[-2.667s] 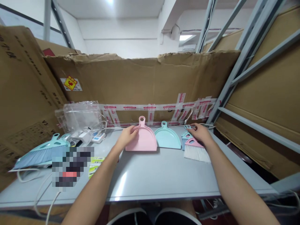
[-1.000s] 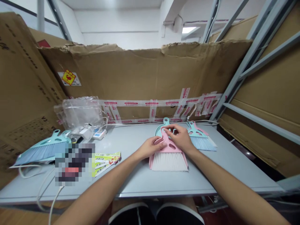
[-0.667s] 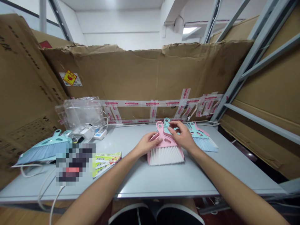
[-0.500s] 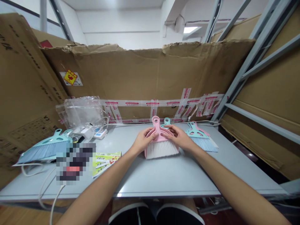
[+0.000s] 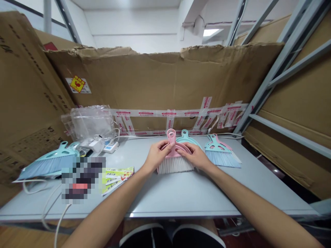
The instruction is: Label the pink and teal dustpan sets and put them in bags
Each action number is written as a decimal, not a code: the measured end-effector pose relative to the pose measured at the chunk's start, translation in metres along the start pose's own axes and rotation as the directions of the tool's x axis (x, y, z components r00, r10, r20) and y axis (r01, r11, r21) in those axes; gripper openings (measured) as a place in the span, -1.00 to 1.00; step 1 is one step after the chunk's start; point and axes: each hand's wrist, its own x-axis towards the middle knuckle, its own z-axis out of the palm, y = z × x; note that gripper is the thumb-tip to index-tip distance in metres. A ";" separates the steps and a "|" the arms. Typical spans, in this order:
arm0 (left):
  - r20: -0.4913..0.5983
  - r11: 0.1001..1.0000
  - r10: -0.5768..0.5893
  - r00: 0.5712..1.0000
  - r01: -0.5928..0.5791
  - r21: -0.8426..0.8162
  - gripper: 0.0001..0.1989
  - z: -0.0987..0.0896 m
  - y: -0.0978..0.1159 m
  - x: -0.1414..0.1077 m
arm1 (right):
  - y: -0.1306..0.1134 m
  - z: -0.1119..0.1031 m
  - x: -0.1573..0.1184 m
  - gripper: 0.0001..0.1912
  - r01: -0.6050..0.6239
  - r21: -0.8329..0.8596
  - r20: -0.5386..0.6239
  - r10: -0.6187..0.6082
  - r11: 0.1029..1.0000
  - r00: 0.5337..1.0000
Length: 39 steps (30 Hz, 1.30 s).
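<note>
- The back of the grey table (image 5: 181, 196) is closed off by a torn cardboard sheet (image 5: 165, 79), and red-and-white tape (image 5: 168, 113) is stuck across it.
- At the far left, a teal hand broom (image 5: 49, 164) is lying on the table, with a clear plastic bag (image 5: 90, 122) behind it.
- Printed label strips (image 5: 116, 176) are placed nearer the centre.
- A pink dustpan-and-brush set (image 5: 175, 160) is located at the table's centre. Its long axis runs front to back, with the handle loop pointing away from the person, tilted slightly left, and the white bristles pointing toward the person.
- The set is held between the left hand (image 5: 157, 156) and the right hand (image 5: 196, 156). Both are curved over it with fingers loosely apart, and no pinch is seen. How firm the hold is cannot be told.
- A teal dustpan (image 5: 188, 137) is partly hidden behind the set.
- A teal-and-pink brush pair (image 5: 222, 158) is lying just to the right.
</note>
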 end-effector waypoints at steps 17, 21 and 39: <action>-0.036 0.992 0.102 0.994 -0.099 0.081 -0.49 -0.002 0.004 0.000 | -0.007 0.011 -0.006 -0.65 0.013 -0.033 -0.088 -0.015 0.999 0.996; -0.049 0.995 0.076 0.996 -0.072 0.067 -0.48 -0.001 0.001 0.001 | -0.008 0.012 -0.006 -0.65 0.007 -0.040 -0.102 -0.011 0.999 0.995; 0.004 0.997 -0.020 1.000 0.020 0.080 -0.38 -0.012 -0.027 0.015 | 0.014 0.007 0.004 -0.48 -0.159 0.204 -0.171 0.195 0.966 0.966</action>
